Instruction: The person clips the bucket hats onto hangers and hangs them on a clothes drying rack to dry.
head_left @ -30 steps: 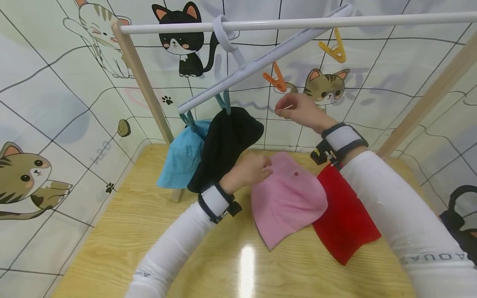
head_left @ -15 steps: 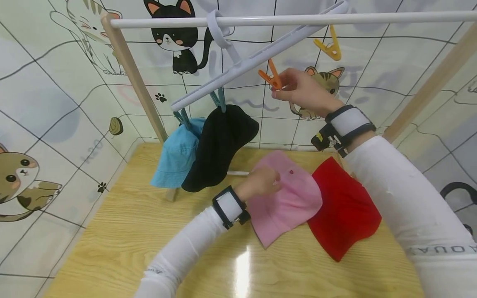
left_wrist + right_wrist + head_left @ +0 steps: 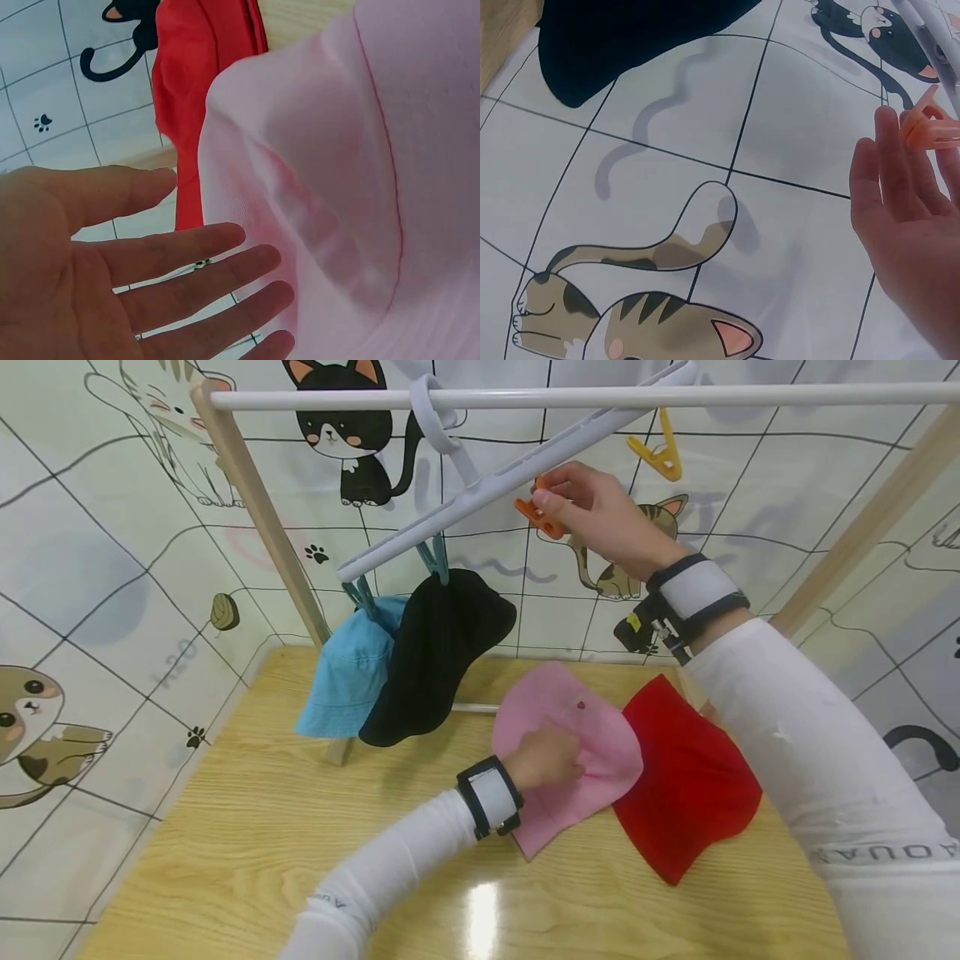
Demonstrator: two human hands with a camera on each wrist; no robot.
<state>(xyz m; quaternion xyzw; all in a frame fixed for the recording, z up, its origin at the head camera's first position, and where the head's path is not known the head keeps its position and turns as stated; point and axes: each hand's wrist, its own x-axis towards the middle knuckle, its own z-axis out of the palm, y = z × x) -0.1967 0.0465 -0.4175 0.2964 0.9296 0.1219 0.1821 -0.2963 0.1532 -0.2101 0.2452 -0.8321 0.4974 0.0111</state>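
My right hand (image 3: 592,514) pinches an orange clothespin (image 3: 542,518) beneath the sloping white hanger (image 3: 480,497). In the right wrist view, the fingers (image 3: 896,165) lie against the orange clothespin (image 3: 934,127) near the hanger. My left hand (image 3: 551,757) is over the pink bucket hat (image 3: 592,760) on the table. Its fingers (image 3: 202,277) are spread and nearly straight, with fingertips right at the pink cloth (image 3: 337,172) in the left wrist view. The red hat (image 3: 686,785) lies to the right, partly under the pink one.
A light blue hat (image 3: 348,677) and a black hat (image 3: 438,660) hang from teal clothespins on the hanger's low left end. A yellow clothespin (image 3: 662,452) hangs toward its high right end. The hanger hooks over a white rail (image 3: 787,395) between wooden posts above the wooden table (image 3: 247,843).
My right hand has moved up to the orange clothespin and now squeezes it. The left hand has shifted right and down, from beside the black hat to over the pink hat.
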